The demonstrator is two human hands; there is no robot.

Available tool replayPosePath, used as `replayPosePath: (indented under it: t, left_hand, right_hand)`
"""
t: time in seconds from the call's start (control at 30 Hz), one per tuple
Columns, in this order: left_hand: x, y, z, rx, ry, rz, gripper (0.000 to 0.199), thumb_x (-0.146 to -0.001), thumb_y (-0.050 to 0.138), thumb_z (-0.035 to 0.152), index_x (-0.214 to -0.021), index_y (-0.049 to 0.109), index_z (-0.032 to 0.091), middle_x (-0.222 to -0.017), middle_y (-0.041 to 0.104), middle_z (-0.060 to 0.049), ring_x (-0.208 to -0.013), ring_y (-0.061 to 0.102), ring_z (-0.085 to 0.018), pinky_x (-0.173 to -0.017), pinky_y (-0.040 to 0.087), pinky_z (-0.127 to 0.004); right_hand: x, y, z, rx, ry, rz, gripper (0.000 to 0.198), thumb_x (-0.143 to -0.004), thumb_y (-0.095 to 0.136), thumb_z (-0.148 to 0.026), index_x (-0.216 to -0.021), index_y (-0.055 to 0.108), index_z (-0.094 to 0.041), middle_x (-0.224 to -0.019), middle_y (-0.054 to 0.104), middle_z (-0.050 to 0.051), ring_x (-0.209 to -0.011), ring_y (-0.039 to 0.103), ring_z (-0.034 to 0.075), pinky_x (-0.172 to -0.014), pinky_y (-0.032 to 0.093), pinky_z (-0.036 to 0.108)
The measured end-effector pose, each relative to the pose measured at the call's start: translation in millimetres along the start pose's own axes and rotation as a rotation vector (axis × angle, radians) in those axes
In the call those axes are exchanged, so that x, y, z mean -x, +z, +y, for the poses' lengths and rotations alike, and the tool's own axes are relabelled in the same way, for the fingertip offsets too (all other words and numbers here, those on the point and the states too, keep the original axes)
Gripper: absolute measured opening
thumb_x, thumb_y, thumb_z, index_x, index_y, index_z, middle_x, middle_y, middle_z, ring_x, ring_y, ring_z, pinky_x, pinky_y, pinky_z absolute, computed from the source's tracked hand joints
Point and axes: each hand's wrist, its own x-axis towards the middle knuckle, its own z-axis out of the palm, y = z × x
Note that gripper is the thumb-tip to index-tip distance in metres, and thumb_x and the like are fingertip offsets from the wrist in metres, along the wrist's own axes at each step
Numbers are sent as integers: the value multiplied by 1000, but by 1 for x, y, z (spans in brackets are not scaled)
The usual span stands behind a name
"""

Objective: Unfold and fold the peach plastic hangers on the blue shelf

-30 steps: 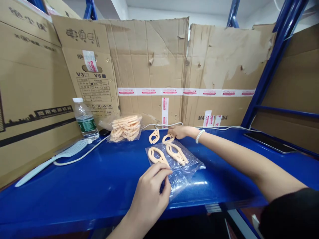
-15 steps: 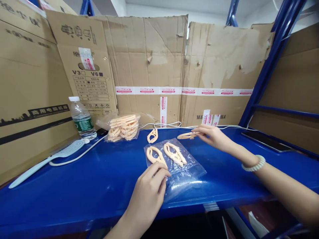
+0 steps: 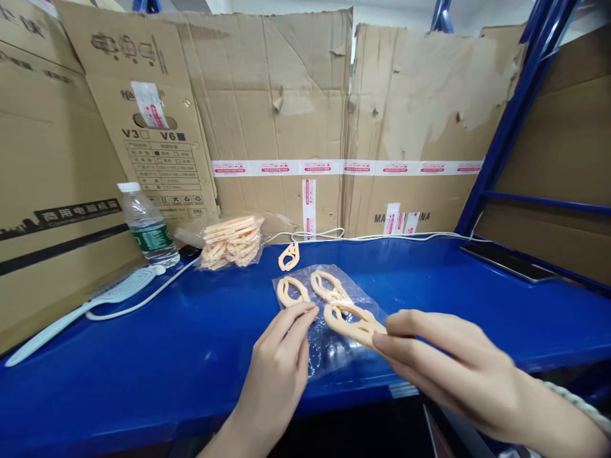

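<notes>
A clear plastic bag (image 3: pixel 329 356) lies flat on the blue table, with two beige folding hangers in it, a left one (image 3: pixel 285 294) and a right one (image 3: pixel 319 284). My left hand (image 3: pixel 281 356) pinches the bag near the lower end of the left hanger; its fingertips hide the exact grip. Between thumb and fingers of my right hand (image 3: pixel 443 356) is another beige folding hanger (image 3: pixel 351 324), held by its end above the bag. It partly covers the right hanger beneath. Behind the bag, a single folding hanger (image 3: pixel 289 256) rests on the table.
A bag of several folding hangers (image 3: pixel 231 242) stands at the back left, beside a water bottle (image 3: pixel 150 229). A pale blue hairbrush (image 3: pixel 90 312) and white cable lie left. A dark tablet-like device (image 3: pixel 508 262) lies right. Cardboard (image 3: pixel 267 127) walls the back of the blue table (image 3: pixel 157 369).
My right hand has brought its folding hanger from the back right toward me and left, over the bag. My left hand stays at the bag. The view has shifted slightly.
</notes>
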Motion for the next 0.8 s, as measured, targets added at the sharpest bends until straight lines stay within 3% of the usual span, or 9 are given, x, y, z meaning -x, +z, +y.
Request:
replayPosePath:
  t: [0.13, 0.23, 0.33, 0.43, 0.57, 0.63, 0.7, 0.8]
  left_hand:
    - [-1, 0, 0, -17, 11, -5, 42, -86, 40, -2, -119, 59, 16, -117, 62, -9, -109, 60, -20, -93, 53, -35]
    - [0, 0, 0, -18, 9, -19, 43, -85, 39, -3, -119, 59, 16, -116, 62, -10, -108, 60, -20, -93, 53, -35]
    - [1, -1, 0, -6, 10, -42, 45, -84, 38, -4, -120, 58, 16, -116, 62, -9, -108, 60, -20, -93, 53, -35]
    - [1, -1, 1, 27, 1, -53, 45, -84, 38, -4, -117, 58, 18, -115, 62, -8, -107, 60, -20, -91, 53, -34]
    - [0, -2, 2, 69, -31, -57, 36, -84, 40, -4, -100, 61, 20, -108, 62, -5, -98, 62, -18, -84, 54, -31]
    - [1, -2, 3, 95, -70, -68, 30, -85, 41, -3, -90, 59, 20, -104, 61, -4, -93, 62, -17, -80, 53, -28]
    - [1, -2, 4, 124, -110, -84, 28, -85, 41, -2, -85, 57, 20, -100, 60, -2, -88, 62, -15, -75, 51, -25]
    - [3, -3, 3, 141, -144, -107, 28, -85, 40, -3, -83, 55, 20, -95, 59, -2, -83, 61, -14, -71, 48, -24]
  right_hand:
    - [-7, 41, 12, 167, -120, -41, 32, -95, 37, -8, -71, 57, -14, -63, 50, 2, -53, 40, 13, -48, 31, 27]
    - [-7, 62, 18, 313, -140, -54, 24, -90, 42, -4, -81, 63, -11, -66, 55, 5, -64, 46, 17, -53, 32, 29]
    - [-4, 62, 17, 390, -105, -101, 20, -87, 46, -5, -90, 65, -10, -69, 58, 8, -75, 48, 22, -60, 34, 32]
    - [-13, 48, 24, 276, -64, -103, 18, -90, 48, -12, -84, 65, -13, -66, 58, 7, -73, 46, 21, -62, 33, 33]
    - [-55, 53, 64, 119, 55, -236, 19, -92, 48, -19, -93, 65, -12, -74, 62, 7, -79, 49, 21, -69, 41, 32]
    - [-83, 77, 90, 149, 20, -350, 19, -87, 53, -14, -102, 64, -10, -84, 65, 10, -88, 52, 24, -74, 44, 34]
    - [-110, 112, 114, 139, -75, -483, 33, -82, 52, -4, -114, 61, -10, -102, 65, 12, -102, 53, 25, -83, 44, 34]
    - [-141, 164, 134, 109, -177, -652, 57, -77, 50, 4, -132, 50, -13, -139, 45, 15, -124, 43, 26, -97, 40, 34]
